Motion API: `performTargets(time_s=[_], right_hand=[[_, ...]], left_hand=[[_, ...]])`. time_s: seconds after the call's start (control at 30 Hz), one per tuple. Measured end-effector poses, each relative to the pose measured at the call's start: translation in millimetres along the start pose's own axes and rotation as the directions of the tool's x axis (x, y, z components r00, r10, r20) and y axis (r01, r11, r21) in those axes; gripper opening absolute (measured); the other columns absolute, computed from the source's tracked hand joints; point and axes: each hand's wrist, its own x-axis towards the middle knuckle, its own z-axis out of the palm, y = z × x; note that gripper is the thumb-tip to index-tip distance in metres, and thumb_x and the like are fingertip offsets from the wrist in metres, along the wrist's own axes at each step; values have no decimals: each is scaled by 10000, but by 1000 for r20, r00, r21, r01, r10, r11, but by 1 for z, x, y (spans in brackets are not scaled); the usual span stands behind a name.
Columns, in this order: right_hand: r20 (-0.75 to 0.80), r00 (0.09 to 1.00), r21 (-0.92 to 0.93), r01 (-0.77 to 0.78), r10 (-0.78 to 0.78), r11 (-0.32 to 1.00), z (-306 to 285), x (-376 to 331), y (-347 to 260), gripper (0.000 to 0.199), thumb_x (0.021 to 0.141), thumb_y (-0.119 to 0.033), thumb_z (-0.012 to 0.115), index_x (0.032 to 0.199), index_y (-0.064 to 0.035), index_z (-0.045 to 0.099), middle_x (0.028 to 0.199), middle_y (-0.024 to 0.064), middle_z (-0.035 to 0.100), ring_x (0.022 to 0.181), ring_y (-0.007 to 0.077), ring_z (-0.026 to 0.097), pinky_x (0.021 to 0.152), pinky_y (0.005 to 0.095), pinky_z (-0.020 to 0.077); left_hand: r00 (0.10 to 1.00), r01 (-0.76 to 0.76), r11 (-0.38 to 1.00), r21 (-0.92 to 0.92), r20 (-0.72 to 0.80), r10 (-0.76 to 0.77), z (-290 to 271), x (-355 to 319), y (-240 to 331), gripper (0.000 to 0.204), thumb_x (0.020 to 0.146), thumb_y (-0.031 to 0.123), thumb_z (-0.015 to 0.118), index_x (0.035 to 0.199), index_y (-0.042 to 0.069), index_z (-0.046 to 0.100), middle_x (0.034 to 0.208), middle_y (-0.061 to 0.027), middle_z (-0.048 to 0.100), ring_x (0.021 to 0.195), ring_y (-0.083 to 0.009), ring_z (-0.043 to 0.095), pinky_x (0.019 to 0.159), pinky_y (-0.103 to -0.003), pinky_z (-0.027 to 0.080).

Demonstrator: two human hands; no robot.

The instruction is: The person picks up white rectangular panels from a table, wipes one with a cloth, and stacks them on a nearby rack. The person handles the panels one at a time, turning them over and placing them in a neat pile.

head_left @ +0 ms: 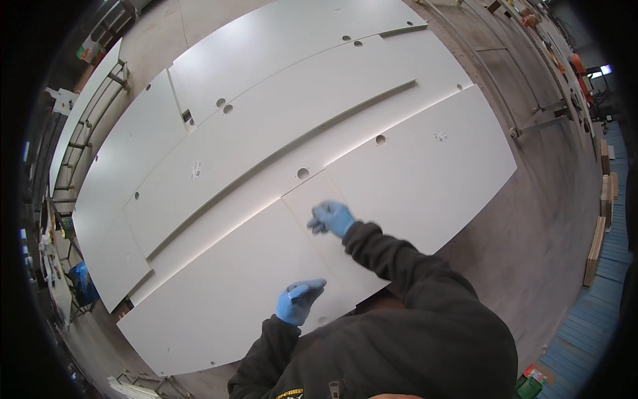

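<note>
My left hand (299,301), in a blue glove, is over the near white panel (219,286). Its fingers stretch to the right, and nothing shows in them. Farther out, my right hand (332,218), also blue-gloved, is above the seam between this panel and the white panel on the right (425,166). Its fingers are curled in, slightly blurred; whatever they hold, if anything, is hidden. Whether either hand touches the surface I cannot tell. Just beyond my right hand is a round hole (303,173) in the white boards.
More white panels (279,126) overlap in layers, with raised edges and several round holes. Paper labels (196,169) lie on some. Metal-framed racks (86,126) stand at the left, a metal frame (512,86) at the right. Wooden boards (595,249) lie by blue flooring (598,306).
</note>
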Motion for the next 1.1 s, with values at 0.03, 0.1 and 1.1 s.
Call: performTargets(time_s=[0.03,0.1,1.1], right_hand=[[53,998,4,-32,32,999,3,-18,13,263,998,-269,568,1029,-8,593,912,146,733,694,183,702,583,278,523],[104,989,-36,-106,109,994,12,-52,35,284,1004,-286,542,1033,-9,593,910,145,728,685,168,691,583,277,518],[505,788,-605,31,353,796,182,-226,235,225,1007,-203,569,1049,18,580,961,192,718,780,253,710,720,348,583]], left_hand=[[1000,-9,1000,-9,4,9,3,-2,-12,291,924,156,548,1102,-42,666,1235,-209,658,1245,-344,567,1092,-466,428],[999,-2,1000,-31,-32,1,13,-4,-34,268,930,138,531,1078,-41,665,1210,-207,666,1245,-346,567,1095,-465,426],[866,-275,962,-6,-436,245,-71,-250,-216,481,1016,302,545,671,-13,662,807,-184,705,832,-281,675,862,-370,521]])
